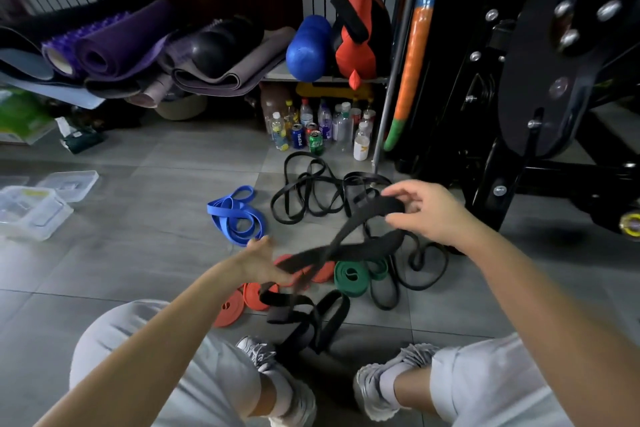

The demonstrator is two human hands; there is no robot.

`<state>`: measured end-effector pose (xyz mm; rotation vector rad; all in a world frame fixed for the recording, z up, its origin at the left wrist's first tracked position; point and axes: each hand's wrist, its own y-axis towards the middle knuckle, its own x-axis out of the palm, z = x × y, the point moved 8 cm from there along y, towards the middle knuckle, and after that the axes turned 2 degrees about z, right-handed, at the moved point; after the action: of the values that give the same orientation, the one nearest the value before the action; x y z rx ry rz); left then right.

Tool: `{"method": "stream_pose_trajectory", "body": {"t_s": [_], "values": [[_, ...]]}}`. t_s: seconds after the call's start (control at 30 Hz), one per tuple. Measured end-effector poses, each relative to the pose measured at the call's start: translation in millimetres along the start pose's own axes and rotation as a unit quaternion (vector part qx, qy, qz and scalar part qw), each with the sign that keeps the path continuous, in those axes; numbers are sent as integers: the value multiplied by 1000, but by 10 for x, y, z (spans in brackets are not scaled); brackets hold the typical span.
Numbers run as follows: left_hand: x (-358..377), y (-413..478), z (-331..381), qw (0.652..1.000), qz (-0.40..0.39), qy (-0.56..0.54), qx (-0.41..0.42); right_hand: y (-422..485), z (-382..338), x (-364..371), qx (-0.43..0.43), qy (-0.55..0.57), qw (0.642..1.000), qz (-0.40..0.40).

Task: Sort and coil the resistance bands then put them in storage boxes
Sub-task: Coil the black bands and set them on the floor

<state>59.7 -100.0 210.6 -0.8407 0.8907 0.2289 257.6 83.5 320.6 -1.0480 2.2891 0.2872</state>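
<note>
Resistance bands (304, 198) lie scattered on a grey tiled floor (156, 253), in a corner crowded with rolled mats (114, 48), drink bottles (322, 125) and a black gym machine (519, 80). A person sits on the floor, and a wide black band (349, 236) hangs in the air between both hands. The left hand (263, 263) grips its lower part, just above the orange bands (254, 295). The right hand (426, 211) pinches its upper loop between thumb and fingers. A blue band (237, 215) and a green band (349, 276) lie on the floor near the hands. Clear storage boxes (31, 208) stand well apart, at the left.
</note>
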Motion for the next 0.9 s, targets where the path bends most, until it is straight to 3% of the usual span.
{"method": "stream_pose_trajectory", "body": {"t_s": [0.13, 0.23, 0.3, 0.4, 0.6, 0.77, 0.9], "values": [[-217, -307, 778, 969, 76, -143, 189, -21, -293, 343, -47, -113, 991, -45], [-348, -513, 1190, 950, 118, -99, 271, -40, -413, 484, -66, -111, 990, -61], [-423, -584, 1261, 951, 149, -59, 266, -46, -428, 458, -62, -57, 995, -52], [-540, -630, 1218, 938, 137, -189, 257, -129, -381, 365, -57, 44, 997, -39], [-580, -794, 1213, 921, 81, -247, 291, -333, -300, 453, -83, 131, 987, -39], [-635, -854, 1075, 915, 125, -257, 284, -414, -259, 516, -106, 122, 987, 3], [-571, -905, 1065, 882, 98, -355, 296, -500, -361, 712, -122, 236, 964, -28]]}}
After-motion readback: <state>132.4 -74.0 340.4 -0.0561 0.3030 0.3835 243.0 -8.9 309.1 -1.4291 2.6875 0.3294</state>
